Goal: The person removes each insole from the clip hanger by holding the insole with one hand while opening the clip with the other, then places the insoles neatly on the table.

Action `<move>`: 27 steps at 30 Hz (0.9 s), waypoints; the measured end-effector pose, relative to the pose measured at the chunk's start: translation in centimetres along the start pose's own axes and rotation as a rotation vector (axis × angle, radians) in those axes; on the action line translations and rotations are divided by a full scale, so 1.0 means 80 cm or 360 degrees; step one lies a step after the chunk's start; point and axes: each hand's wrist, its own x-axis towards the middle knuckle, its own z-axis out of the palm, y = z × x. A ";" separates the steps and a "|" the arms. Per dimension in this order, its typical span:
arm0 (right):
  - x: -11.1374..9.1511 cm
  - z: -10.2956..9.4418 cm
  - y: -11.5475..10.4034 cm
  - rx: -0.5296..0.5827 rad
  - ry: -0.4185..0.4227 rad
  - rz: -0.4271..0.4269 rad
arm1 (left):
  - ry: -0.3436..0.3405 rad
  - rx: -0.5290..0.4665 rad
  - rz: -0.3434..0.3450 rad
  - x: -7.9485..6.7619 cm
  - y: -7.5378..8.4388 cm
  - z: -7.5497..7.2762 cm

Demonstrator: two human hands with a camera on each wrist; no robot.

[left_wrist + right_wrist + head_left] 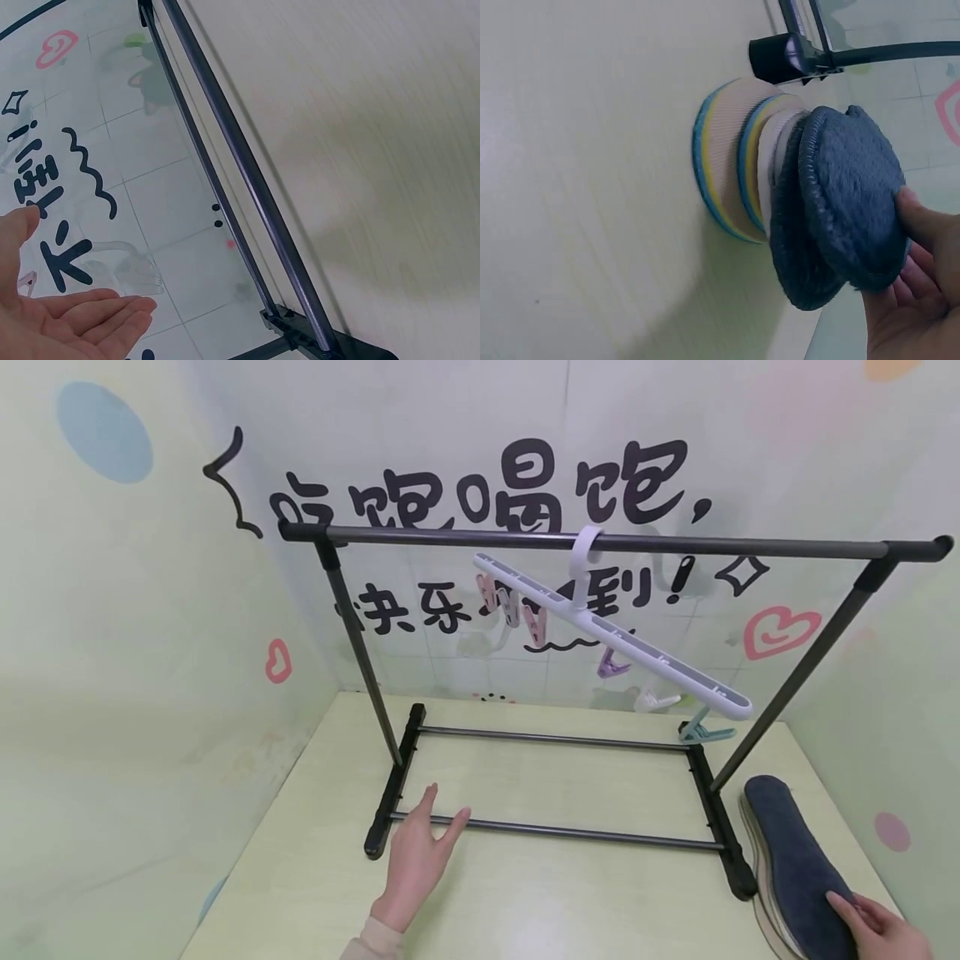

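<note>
At the right of the table lies a stack of shoe insoles. A dark blue fuzzy insole (pixel 798 852) is on top, and my right hand (pixel 885 933) pinches its near end between thumb and fingers. In the right wrist view a second dark insole (pixel 802 277) sits just under it. Below are pale insoles (pixel 731 150) with blue and yellow edges. My left hand (pixel 415 858) hovers near the rack's front left, fingers spread and nothing in it. A lilac hanger (pixel 626 647) with several small clips hangs by its hook from the black drying rack's top bar (pixel 450 537).
The rack's base has two low crossbars (pixel 555 831) and black feet (pixel 738 877), the right one close beside the insoles. Hanger clips dangle along it, a teal clip (pixel 705 735) lowest at the right. Decorated walls (pixel 135 693) enclose the pale table (pixel 555 902).
</note>
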 end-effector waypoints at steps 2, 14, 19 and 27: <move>0.000 0.005 -0.003 0.0015 0.0043 -0.0009 | 0.0003 -0.0002 0.0004 0.001 0.000 0.000; -0.016 0.013 -0.026 0.0232 0.0355 -0.0167 | 0.0002 0.0002 -0.0004 0.002 -0.003 0.001; -0.022 0.016 -0.040 0.0209 0.0392 -0.0233 | 0.0004 0.0006 0.0027 0.008 -0.002 0.000; -0.024 0.022 -0.068 -0.0010 0.0194 -0.0575 | -0.0080 0.0034 0.0023 0.023 0.001 -0.003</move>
